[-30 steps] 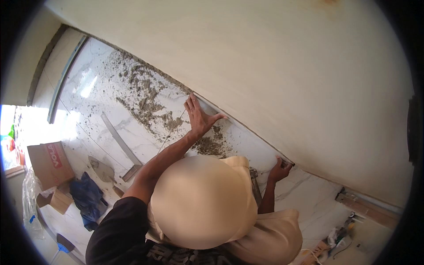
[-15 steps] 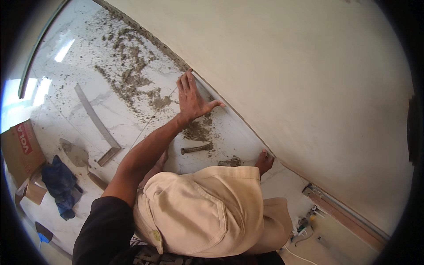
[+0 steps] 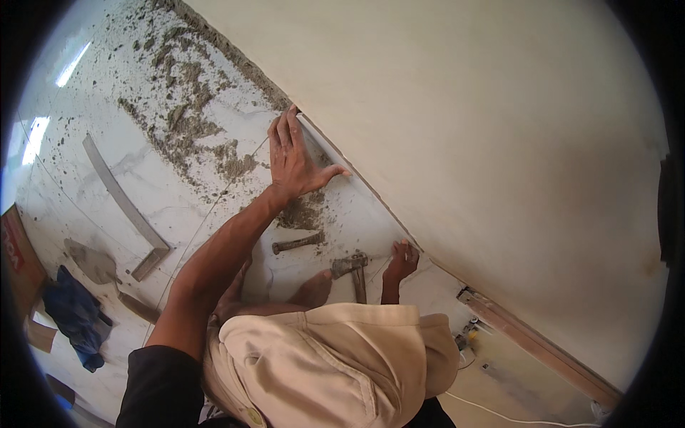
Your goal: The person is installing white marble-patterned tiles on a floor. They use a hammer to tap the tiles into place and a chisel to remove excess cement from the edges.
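A narrow white tile (image 3: 365,207) lies along the foot of the wall, between my two hands. My left hand (image 3: 294,167) is spread over its far end, fingers stretched toward the wall and thumb out along the tile. At the nearer right end, my right hand (image 3: 402,262) has its fingers bent in at the tile's edge; their tips are partly hidden. A hammer (image 3: 349,265) rests on the floor close to my right hand and my bare foot (image 3: 314,289). Below my left hand lies a short, mortar-caked bar (image 3: 298,243).
Crumbled mortar (image 3: 193,107) litters the floor at far left. A metal square (image 3: 123,196), a trowel (image 3: 93,262), a dark blue cloth (image 3: 75,314) and a cardboard box (image 3: 21,264) lie leftward. A reddish-brown bar (image 3: 531,339) runs along the wall at right.
The whole scene has shifted left in view. The hammer, mostly covered by my trouser leg before, now shows. My left hand keeps its spread on the tile; my right hand stays at its end.
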### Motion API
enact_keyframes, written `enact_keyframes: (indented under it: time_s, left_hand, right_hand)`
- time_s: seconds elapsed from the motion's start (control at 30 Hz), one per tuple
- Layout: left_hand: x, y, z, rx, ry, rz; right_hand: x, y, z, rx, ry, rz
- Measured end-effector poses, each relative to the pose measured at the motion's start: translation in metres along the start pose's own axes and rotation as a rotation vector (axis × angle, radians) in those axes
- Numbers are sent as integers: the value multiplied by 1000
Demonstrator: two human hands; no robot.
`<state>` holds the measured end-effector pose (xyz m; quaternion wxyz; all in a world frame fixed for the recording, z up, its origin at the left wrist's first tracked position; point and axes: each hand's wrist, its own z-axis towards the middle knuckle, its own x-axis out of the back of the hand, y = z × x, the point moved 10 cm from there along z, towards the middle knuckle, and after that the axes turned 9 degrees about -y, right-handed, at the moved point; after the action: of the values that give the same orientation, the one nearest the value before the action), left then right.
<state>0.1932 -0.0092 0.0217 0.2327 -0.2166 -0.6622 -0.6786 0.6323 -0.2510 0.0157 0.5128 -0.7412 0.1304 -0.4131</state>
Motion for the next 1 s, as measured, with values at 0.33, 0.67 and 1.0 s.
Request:
enact_keyframes:
  time_s: [0.33,0.67,1.0]
  left_hand:
    - [6,-7,-5,-10,-4,-12]
    - [-22,16,-2,-68,-39,161]
    - [-37,-9,-4,261,-247,304]
  right_hand:
    - [-15,-8,-1,-82,-171,-12]
    - [3,5,21,4,-71,35]
    - [20,-6,7,156,-9,-79]
